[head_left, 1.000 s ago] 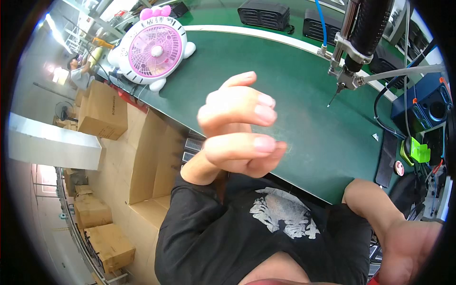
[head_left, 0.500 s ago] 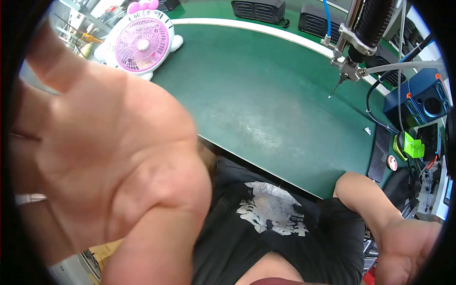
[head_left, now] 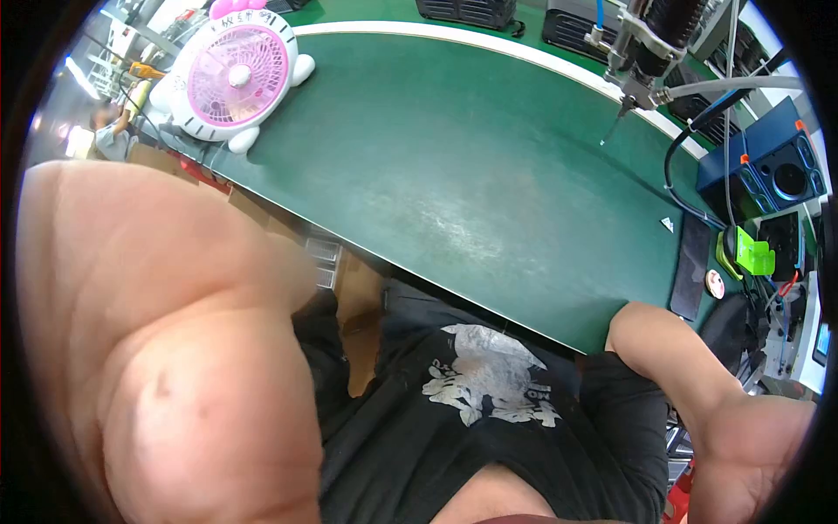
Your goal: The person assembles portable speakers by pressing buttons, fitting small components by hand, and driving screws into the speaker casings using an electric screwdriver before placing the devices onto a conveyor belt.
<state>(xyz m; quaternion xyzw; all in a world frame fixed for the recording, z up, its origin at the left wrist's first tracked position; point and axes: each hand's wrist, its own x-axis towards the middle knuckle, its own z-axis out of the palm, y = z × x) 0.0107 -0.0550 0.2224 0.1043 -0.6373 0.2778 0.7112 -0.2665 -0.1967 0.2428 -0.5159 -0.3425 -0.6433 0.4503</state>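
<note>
My left hand (head_left: 166,253) looms very large at the left, close to the camera. Its wrist and the base of the palm show, while its fingers lie hidden beyond the dark rim of the view. At the lower right, my right hand (head_left: 742,458) is raised near the camera, palm side partly visible and fingers cut off. The right elbow touches the near edge of the green table (head_left: 419,166). Nothing held can be seen in either hand.
A pink and white fan (head_left: 240,74) stands at the table's far left. A tool with a thin needle tip (head_left: 615,127) hangs over the right part. Blue speakers (head_left: 781,170), a bright green holder (head_left: 752,253) and cables line the right side. Another person (head_left: 112,135) is at the far left.
My left hand has moved down and left and turned, so its wrist now fills more of the view. The right hand is nearly still. The view has shifted slightly, showing more at left.
</note>
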